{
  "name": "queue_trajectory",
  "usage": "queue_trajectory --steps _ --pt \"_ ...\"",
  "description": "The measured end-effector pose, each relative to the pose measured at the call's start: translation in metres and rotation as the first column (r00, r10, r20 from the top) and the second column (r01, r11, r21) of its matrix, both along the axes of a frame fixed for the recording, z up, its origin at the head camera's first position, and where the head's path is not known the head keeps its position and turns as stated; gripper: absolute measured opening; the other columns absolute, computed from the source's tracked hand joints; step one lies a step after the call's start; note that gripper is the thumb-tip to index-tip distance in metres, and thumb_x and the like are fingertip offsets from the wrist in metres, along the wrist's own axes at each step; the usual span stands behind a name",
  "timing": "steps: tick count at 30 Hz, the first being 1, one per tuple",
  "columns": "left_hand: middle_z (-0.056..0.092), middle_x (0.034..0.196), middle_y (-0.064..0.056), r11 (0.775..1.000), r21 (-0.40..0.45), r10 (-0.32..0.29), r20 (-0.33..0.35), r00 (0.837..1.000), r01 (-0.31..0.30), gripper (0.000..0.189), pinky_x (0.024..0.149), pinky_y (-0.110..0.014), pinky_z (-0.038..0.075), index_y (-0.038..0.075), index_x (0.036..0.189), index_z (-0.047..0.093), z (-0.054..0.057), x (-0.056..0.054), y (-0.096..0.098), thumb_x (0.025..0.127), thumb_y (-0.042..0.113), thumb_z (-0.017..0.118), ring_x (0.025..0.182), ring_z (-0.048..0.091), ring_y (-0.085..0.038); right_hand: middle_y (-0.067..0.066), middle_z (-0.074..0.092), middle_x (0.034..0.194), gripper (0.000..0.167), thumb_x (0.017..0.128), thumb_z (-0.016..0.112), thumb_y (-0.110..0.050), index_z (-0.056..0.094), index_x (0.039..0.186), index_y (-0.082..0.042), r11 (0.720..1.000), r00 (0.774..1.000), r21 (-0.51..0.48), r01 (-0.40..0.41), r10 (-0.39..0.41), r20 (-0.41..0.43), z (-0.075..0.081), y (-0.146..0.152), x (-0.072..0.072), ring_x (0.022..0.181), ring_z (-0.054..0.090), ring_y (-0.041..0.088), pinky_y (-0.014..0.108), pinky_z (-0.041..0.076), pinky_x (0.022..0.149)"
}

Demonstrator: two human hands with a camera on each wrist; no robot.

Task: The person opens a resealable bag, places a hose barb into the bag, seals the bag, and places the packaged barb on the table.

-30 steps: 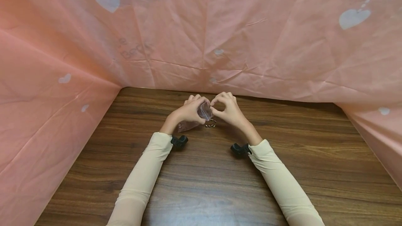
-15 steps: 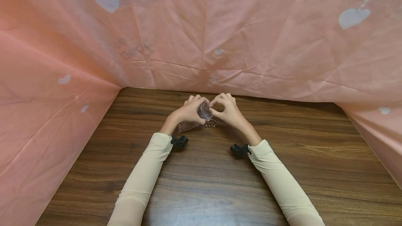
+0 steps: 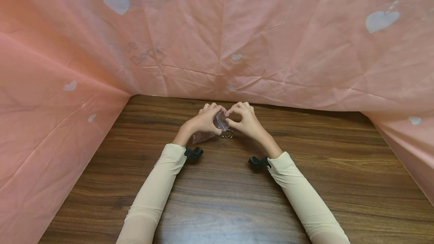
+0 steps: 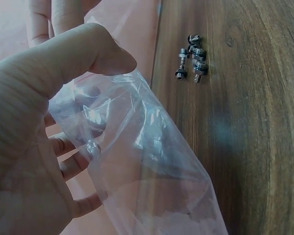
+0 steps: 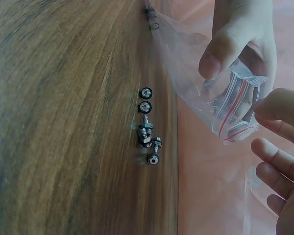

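A clear zip bag (image 5: 230,110) with a red line along its seal is held by my left hand (image 3: 203,119), thumb on one side and fingers on the other, its mouth gaping toward the right. A few small metal pieces (image 5: 152,18) show at the bag's bottom corner. At that mouth is my right hand (image 3: 247,119), thumb and forefinger bent toward each other with a small gap between; nothing shows between the tips. On the table just below the hands lie several small metal fittings (image 5: 146,129) with black rings, loosely clustered.
The brown wood-grain table (image 3: 217,191) reaches back to a pink cloth (image 3: 190,40) with white hearts, which hangs behind and at both sides. A black wrist mount (image 3: 194,153) sits on the left wrist, and another black mount (image 3: 258,162) on the right.
The right thumb and forefinger tips have parted slightly at the bag's mouth, where they were closer together before. The left hand and bag have stayed in place.
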State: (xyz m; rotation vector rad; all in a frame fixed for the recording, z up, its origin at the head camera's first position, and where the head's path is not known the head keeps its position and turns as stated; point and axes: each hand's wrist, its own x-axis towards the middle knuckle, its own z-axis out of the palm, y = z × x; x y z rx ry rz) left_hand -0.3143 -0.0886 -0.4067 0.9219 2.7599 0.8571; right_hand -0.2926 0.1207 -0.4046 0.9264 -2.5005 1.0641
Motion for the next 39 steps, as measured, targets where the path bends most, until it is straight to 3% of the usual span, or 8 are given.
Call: queue_trajectory --steps 39 --pt "0.053 0.129 -0.011 1.000 0.007 0.005 -0.010 1.000 -0.005 0.070 0.099 -0.051 0.036 0.016 0.132 0.056 -0.0016 -0.0020 -0.0009 0.069 0.018 0.085 0.120 0.041 -0.032 0.014 0.067 0.105 0.014 0.085 0.079 -0.008 0.075 0.097 -0.006 1.000 0.999 0.019 0.024 -0.024 0.024 0.0001 0.0083 -0.0050 0.099 0.049 0.032 0.047 0.029 0.094"
